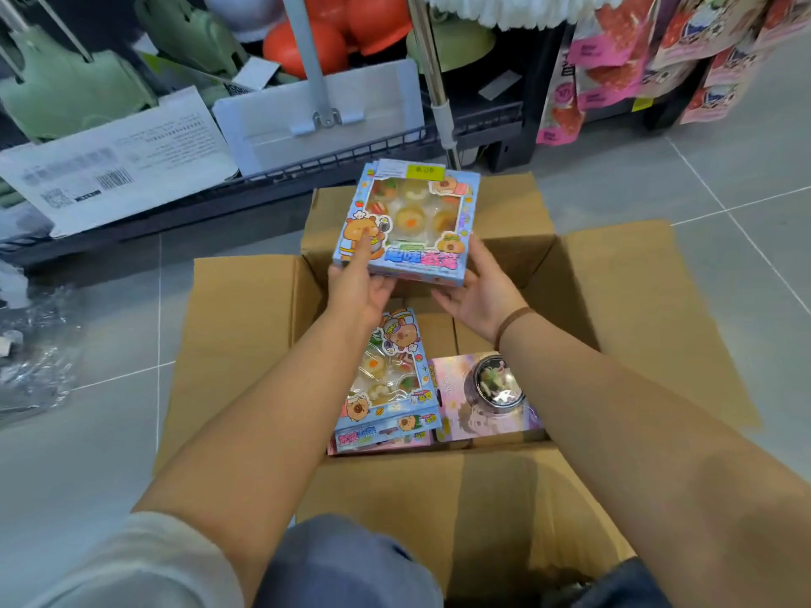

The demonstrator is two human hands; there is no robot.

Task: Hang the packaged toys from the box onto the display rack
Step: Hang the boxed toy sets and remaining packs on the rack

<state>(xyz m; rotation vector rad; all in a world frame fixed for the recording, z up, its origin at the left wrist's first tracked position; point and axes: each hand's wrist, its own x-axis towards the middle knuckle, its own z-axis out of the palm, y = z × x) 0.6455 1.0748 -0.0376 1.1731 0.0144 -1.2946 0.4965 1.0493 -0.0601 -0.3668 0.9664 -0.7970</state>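
Observation:
A blue packaged toy (410, 212) with a clear window, cartoon animals and a yellow price sticker is held above the open cardboard box (245, 326). My left hand (357, 285) grips its lower left corner, thumb on the front. At the lower right edge, my right hand (480, 298) supports it from below and beside. Inside the box lie more blue packaged toys (388, 388) stacked at the left and a pink carded toy (487, 399) with a round clear dome at the right.
A dark wire shelf (307, 168) stands behind the box with green and orange plastic goods, a grey flat mop head (320, 111) and a white labelled package (118, 164). Pink and red hanging packets (614, 68) fill the upper right. Crumpled clear plastic (35, 357) lies on the tiled floor at left.

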